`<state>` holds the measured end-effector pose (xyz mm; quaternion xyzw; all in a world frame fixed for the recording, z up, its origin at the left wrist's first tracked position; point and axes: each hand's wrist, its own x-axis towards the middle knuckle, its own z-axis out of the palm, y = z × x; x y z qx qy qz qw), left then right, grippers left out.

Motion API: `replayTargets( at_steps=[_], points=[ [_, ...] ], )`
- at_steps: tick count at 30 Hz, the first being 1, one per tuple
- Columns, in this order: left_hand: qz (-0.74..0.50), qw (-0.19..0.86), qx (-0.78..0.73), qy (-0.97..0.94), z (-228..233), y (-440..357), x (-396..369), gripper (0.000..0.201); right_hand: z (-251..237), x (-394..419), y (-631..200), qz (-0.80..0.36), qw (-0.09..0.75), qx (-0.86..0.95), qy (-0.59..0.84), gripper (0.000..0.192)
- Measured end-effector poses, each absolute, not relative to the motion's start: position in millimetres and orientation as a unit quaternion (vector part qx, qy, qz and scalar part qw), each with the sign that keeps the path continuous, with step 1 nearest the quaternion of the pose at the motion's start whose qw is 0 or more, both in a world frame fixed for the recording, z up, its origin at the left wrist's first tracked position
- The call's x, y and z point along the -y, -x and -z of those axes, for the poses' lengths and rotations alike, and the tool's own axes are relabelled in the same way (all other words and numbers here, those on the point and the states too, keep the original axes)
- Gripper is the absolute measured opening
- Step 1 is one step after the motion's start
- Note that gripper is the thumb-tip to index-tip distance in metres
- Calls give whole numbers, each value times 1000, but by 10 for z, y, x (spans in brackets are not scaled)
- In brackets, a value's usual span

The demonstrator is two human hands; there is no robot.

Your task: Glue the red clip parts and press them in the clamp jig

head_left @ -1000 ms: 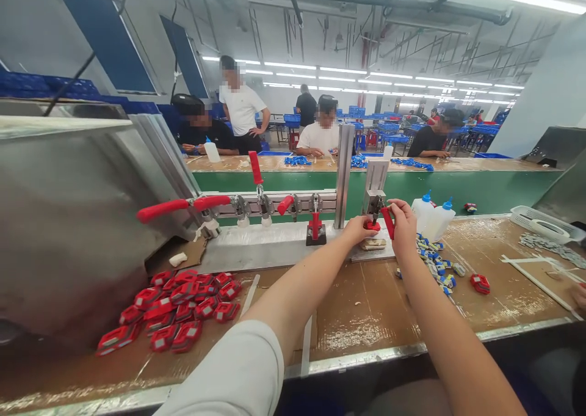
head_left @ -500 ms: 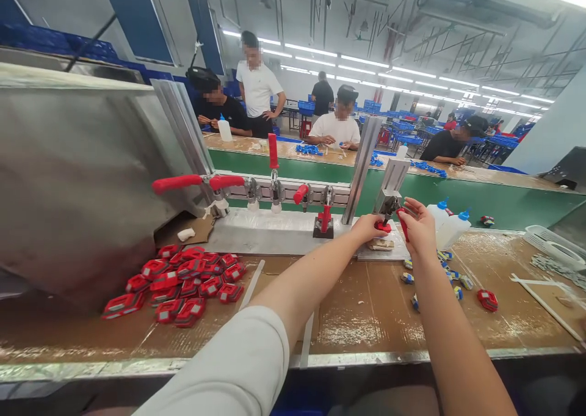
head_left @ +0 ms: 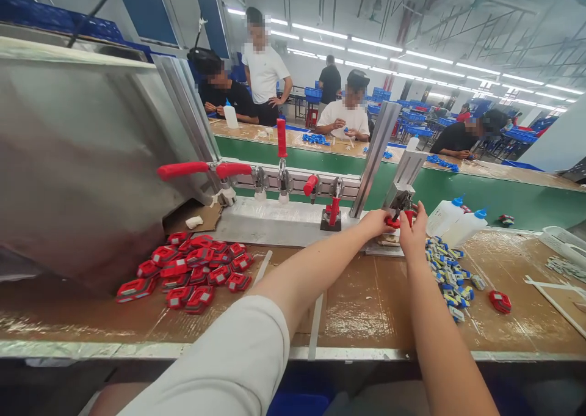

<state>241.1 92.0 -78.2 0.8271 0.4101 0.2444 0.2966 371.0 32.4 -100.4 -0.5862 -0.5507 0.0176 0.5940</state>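
At the small clamp fixture on the right, my left hand (head_left: 376, 223) is closed on a red plastic part (head_left: 392, 222) set under the clamp. My right hand (head_left: 414, 235) grips the red handle (head_left: 408, 217) of the toggle clamp (head_left: 403, 200), thumb on the near side and fingers curled on the far side. Below the red part, a pale worn block (head_left: 388, 240) shows on the metal base. Fingertips of my left hand are partly hidden behind the part.
A pile of red parts (head_left: 199, 266) lies left, blue-and-yellow pieces (head_left: 451, 275) right, beside a single red part (head_left: 500, 302). White bottles (head_left: 464, 223) stand behind them. A metal rail with toggle clamps (head_left: 297, 184) spans the middle. Co-workers (head_left: 345, 116) sit across the green-sided bench.
My right hand has moved inward with the clamp handle, closer to the post and my left hand. My left hand stays at the red part. The view has shifted slightly, exposing more blue-and-yellow pieces.
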Motion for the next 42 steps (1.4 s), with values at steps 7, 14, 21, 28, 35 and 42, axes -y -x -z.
replayTargets(
  at_steps=[7,14,21,28,35,42],
  points=[
    [-152,275,-321,-893,19,-1242,-328,37,979,-190,-3579,127,526,554,633,80],
    [-12,36,-551,-834,-192,545,440,11,589,316,-2461,-15,601,676,426,29],
    [33,42,-502,-863,574,1110,863,24,845,590,-1815,-168,175,928,281,49],
    [-46,116,-476,-871,561,1011,794,18,922,668,-1784,-161,89,954,238,41],
    [-349,397,-461,-713,836,214,426,31,1034,685,-1670,-131,113,960,218,39],
    [-404,507,-454,-611,1163,-7,334,27,1121,663,-1666,-183,136,947,228,38]
  ],
)
